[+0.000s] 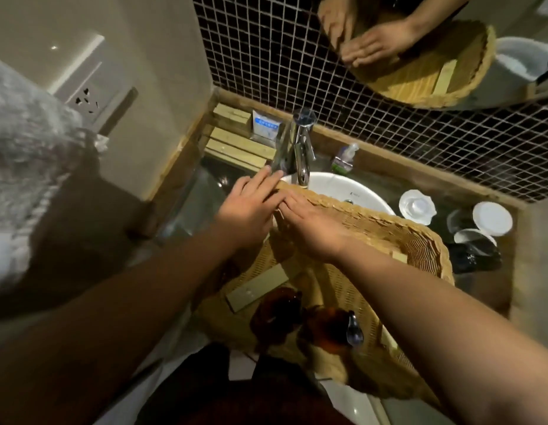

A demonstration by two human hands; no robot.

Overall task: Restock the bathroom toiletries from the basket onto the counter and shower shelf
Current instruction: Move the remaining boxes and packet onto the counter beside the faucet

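A round wicker basket (419, 243) rests over the white sink (337, 187). Inside it lie a long green box (257, 286), a small green box (400, 257) and two amber bottles (277, 317) (324, 328). My left hand (251, 207) lies flat at the basket's far left rim, fingers stretched toward the tap (301, 148). My right hand (312, 222) rests palm down inside the basket beside it; whether it holds anything I cannot tell. Several green boxes (235, 142) and a blue-white packet (265, 125) stand in the counter's back left corner.
A small pump bottle (344, 157) stands behind the sink. Glass cups and white lids (416, 205) (491, 217) sit on the counter at right. A dark tiled wall and a mirror (419, 41) rise behind. A wall socket (87, 98) and a grey towel (24, 148) are at left.
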